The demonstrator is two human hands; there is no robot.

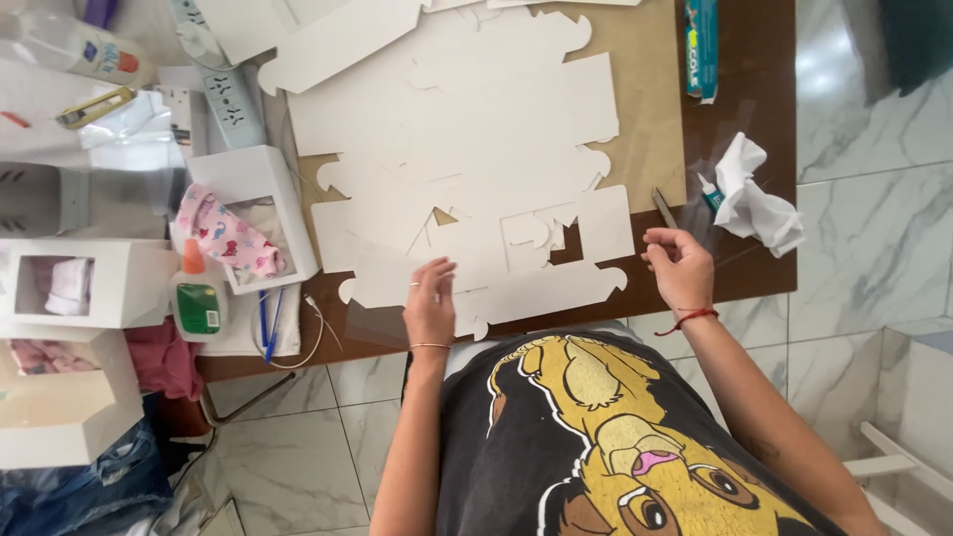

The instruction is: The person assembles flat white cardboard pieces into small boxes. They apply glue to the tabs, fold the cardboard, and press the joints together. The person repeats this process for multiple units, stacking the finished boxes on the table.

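Left hand [429,303] flat on white card cutout [467,179], right hand [679,266] loosely curled

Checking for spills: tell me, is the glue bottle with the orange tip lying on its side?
No. The glue bottle stands upright left of the white cardboard cutouts.

Your hands have open passage along the counter's [754,149] bare brown strip on the right, though crumpled white paper [756,194] and a small glue tube [708,192] sit in it. Flat white card cutouts [476,149] cover the middle; you can slide over them. To the left, a glue bottle [198,294] and windowed white boxes [256,213] crowd the edge, blocking sideways reach.
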